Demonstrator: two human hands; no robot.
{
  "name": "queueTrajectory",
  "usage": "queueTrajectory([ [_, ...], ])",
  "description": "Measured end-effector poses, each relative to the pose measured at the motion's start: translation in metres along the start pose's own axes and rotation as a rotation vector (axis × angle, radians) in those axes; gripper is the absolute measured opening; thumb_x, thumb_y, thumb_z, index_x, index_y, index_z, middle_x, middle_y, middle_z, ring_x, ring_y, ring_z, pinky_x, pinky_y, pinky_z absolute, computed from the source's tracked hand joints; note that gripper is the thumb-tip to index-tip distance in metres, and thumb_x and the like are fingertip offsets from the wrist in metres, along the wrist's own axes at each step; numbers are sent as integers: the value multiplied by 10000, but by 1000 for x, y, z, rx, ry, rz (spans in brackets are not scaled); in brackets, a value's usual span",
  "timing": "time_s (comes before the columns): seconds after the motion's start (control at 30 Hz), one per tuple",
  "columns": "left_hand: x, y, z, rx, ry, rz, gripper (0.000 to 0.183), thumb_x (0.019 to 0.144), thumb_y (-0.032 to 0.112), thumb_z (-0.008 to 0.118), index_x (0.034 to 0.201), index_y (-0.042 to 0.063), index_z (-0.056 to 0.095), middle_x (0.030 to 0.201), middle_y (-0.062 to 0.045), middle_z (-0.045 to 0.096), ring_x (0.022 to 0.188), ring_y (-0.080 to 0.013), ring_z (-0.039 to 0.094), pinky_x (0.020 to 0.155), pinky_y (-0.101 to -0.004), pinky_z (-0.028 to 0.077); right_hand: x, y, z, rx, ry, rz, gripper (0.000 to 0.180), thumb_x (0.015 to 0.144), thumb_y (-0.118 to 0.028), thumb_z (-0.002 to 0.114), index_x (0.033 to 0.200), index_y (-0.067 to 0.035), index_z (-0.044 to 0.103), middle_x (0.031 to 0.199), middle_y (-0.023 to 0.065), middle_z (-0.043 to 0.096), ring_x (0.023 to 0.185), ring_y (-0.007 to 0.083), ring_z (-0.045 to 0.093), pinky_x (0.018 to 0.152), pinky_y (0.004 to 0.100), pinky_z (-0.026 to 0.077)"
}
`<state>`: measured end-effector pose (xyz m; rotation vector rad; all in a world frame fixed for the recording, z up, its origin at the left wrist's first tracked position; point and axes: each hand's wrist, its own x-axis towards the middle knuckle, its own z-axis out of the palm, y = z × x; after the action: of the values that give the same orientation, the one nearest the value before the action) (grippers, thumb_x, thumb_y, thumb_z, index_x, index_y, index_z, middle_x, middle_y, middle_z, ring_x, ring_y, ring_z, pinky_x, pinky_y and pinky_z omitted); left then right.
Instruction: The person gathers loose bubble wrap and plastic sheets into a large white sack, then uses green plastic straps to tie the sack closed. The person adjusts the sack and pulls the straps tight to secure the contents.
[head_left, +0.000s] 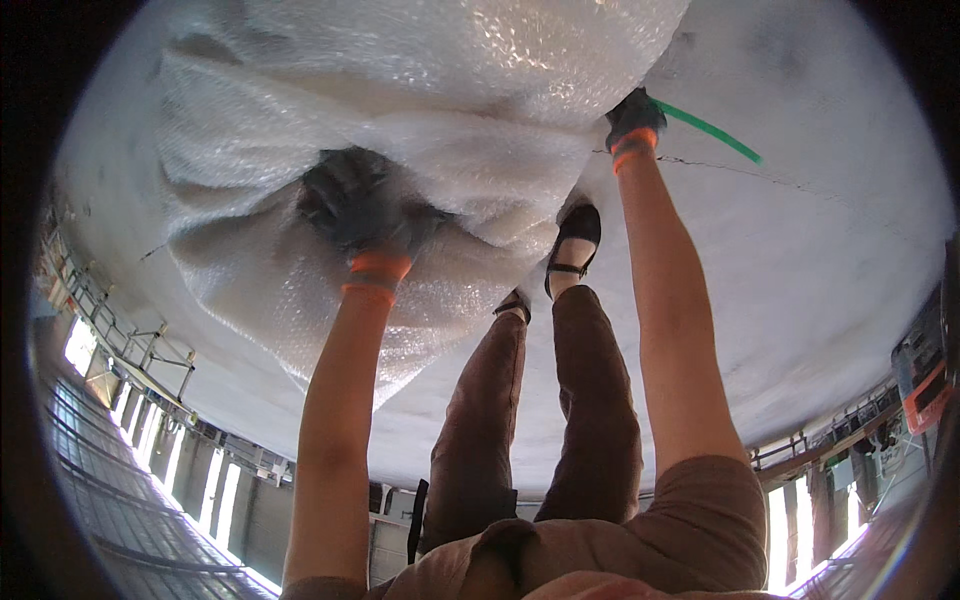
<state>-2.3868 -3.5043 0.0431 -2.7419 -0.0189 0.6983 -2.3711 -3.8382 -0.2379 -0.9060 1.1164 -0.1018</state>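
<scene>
A large crumpled sheet of clear bubble wrap (360, 90) spreads over the grey floor. My left hand (367, 199), in a dark glove with an orange cuff, presses into folds of the wrap; its fingertips are partly hidden, and whether it grips the sheet cannot be told. At the right edge of the wrap is my right hand (636, 118), gloved alike, with its fingers bent and partly out of sight. A green strip (709, 131) extends from beside this hand out to the right across the floor.
Both my feet, in black strapped shoes (581, 232), stand on the concrete floor (780, 300) by the wrap's edge. A thin crack runs across the floor at right. Metal racks (157, 352) line the far left, and an orange and grey object (924, 390) is at the far right.
</scene>
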Motion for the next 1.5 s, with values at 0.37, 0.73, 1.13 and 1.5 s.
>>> queueTrajectory([
  [0.37,15,-7,18,-137,107,-15,660,880,503,550,1372,72,461,1440,-205,415,1340,-449,353,1086,-631,267,-223,-288,54,-692,-357,-1034,68,913,-46,657,942,11,679,856,93,700,783,181,667,727,334,558],
  [0.73,22,21,50,-481,645,-287,409,909,490,561,1004,101,646,1033,-155,638,1034,-359,564,935,-537,390,-231,-159,289,-1249,-918,-1338,203,916,-264,618,942,-63,630,911,188,666,857,418,633,734,494,499],
  [1.13,13,-1,57,-844,125,-118,583,971,445,427,1489,180,391,1601,-113,245,1462,-338,229,1148,-590,197,-216,-110,308,-1637,-692,-1301,324,908,-361,585,1058,-83,655,1065,219,651,1030,454,599,909,537,460],
  [1.5,-92,-203,18,-1519,144,289,549,915,408,647,1361,103,555,1469,-203,454,1381,-369,395,1138,-454,321,-310,-107,194,-1794,96,-1293,310,927,-402,560,953,-119,684,991,103,699,956,292,642,803,422,502],
])
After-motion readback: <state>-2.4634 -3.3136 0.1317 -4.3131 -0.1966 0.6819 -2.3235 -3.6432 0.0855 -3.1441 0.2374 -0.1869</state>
